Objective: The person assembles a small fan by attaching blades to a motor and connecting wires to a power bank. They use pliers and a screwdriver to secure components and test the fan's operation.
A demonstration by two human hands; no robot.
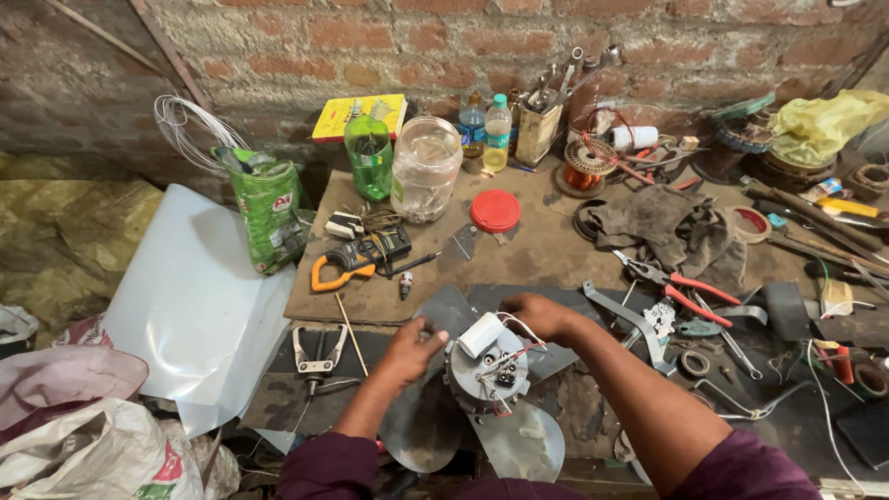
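Resting near the front edge of the cluttered worktop (519,264), a grey metal fan motor with flat blades (488,370) lies between both hands. The left hand (415,344) is closed in a narrow pinch at the left side of the motor; what it pinches is too small to tell. The right hand (537,315) curls over the top of the motor, its fingers touching a small white box-shaped capacitor (480,334) with thin wires. Left of the motor lies a pair of metal pliers (317,352). Toward the back edge stand a clear plastic jar (425,167) and a round red lid (495,210). Red-handled pliers (681,287) lie on the right.
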